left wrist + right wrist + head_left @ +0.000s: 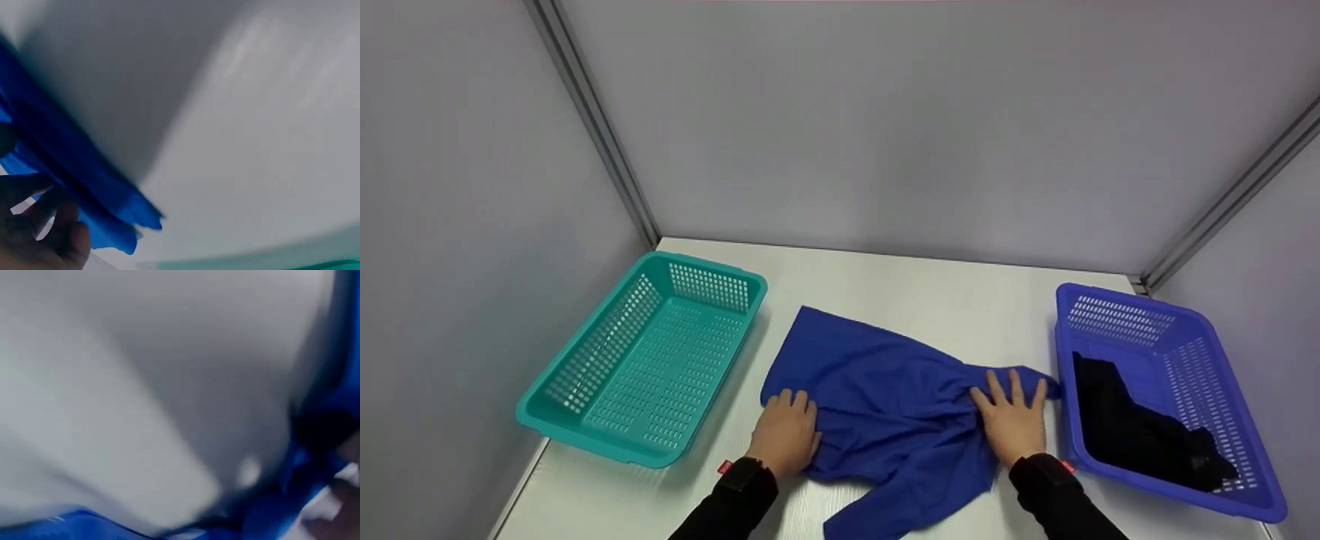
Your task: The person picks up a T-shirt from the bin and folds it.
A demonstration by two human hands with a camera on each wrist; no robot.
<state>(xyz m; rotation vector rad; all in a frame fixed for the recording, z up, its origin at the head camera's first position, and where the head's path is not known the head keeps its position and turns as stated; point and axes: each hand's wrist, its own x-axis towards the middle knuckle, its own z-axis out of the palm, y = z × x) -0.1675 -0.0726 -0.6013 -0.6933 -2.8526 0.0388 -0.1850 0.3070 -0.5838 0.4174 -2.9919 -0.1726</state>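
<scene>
A blue garment (877, 375), seemingly a long-sleeved top, lies rumpled on the white table. One sleeve (900, 502) reaches toward the front edge; another narrow part extends right toward the purple basket. My left hand (786, 435) rests on the garment's left edge, fingers together and slightly bent. The left wrist view shows these fingers (62, 225) against the blue cloth (84, 174). With fingers spread, my right hand (1012, 420) presses on the bunched cloth at the right. Blurred in the right wrist view, only part of that hand (337, 512) appears beside blue fabric (270, 512).
On the left stands a teal basket (529, 412) with nothing in it. The purple basket (1249, 405) at the right holds a black cloth item (1140, 435). Grey panels (900, 135) enclose the table (885, 277) at the back and sides.
</scene>
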